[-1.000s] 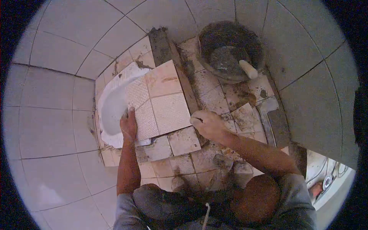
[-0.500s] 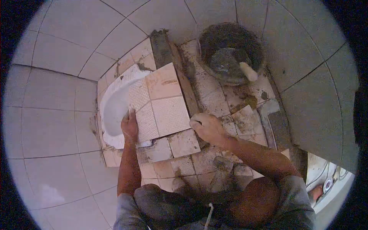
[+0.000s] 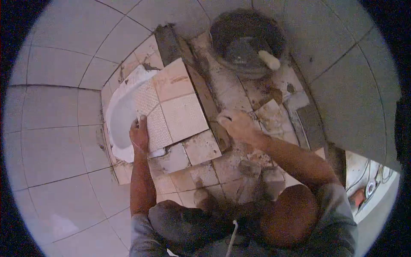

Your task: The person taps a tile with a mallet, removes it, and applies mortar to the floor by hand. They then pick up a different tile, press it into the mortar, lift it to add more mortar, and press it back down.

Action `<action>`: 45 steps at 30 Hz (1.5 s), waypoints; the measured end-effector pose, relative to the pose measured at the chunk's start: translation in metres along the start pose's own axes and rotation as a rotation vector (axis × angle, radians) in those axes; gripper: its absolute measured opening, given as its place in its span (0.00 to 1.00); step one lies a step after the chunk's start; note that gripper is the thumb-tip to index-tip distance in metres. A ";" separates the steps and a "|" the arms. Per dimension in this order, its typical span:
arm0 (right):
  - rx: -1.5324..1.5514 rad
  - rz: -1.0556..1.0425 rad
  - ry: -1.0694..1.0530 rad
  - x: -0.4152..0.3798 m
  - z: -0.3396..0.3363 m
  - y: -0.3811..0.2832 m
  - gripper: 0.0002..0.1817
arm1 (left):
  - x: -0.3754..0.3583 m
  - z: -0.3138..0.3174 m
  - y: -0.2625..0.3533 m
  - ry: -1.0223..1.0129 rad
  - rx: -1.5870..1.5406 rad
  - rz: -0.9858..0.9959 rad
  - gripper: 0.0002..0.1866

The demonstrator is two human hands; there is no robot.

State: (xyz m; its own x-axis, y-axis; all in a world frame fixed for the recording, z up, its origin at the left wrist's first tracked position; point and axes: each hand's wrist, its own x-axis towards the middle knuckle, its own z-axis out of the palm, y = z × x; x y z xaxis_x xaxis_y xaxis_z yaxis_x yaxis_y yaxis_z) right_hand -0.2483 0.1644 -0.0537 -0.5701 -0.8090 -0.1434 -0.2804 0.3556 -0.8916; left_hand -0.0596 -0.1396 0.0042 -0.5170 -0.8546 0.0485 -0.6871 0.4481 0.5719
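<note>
A large square tile (image 3: 182,113) with a patterned face lies partly over a white squat toilet (image 3: 122,113). My left hand (image 3: 139,132) is at the tile's left edge, above the bowl, its fingertips against the tile; its grip is closed around that edge. To the right of the tile, my right hand (image 3: 235,122) is apart from it, over the side of the raised step. Its fingers are curled together, and anything inside them is too small to make out.
A dark round tub (image 3: 218,47) with a light-handled trowel (image 3: 269,60) stands at the top. A loose tile piece (image 3: 272,115) lies on the dirty floor at right. Tiled walls (image 3: 51,150) enclose the space. Cables and a tool (image 3: 370,187) show at lower right.
My right hand has come away from the tile's right edge, toward the right. The whole view has shifted slightly. My left hand remains at the tile's left edge.
</note>
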 end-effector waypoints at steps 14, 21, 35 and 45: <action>0.028 0.019 0.001 -0.012 -0.011 0.013 0.19 | 0.005 0.001 -0.017 0.017 0.179 0.179 0.33; 0.035 -0.131 0.153 -0.019 0.011 -0.024 0.27 | -0.001 -0.002 0.001 -0.089 -0.064 -0.012 0.31; 0.278 -0.112 0.164 0.103 0.030 -0.054 0.36 | -0.011 -0.007 0.028 -0.012 0.084 0.004 0.27; -0.055 -0.129 0.232 0.105 0.039 -0.058 0.33 | 0.009 0.005 -0.025 -0.002 -0.035 0.026 0.30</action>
State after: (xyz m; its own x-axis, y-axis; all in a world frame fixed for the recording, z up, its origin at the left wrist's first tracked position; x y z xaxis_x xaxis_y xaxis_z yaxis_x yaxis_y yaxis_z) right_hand -0.2616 0.0404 -0.0343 -0.6868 -0.7227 0.0778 -0.4001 0.2865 -0.8706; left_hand -0.0495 -0.1574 -0.0134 -0.5358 -0.8421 0.0622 -0.6551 0.4610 0.5986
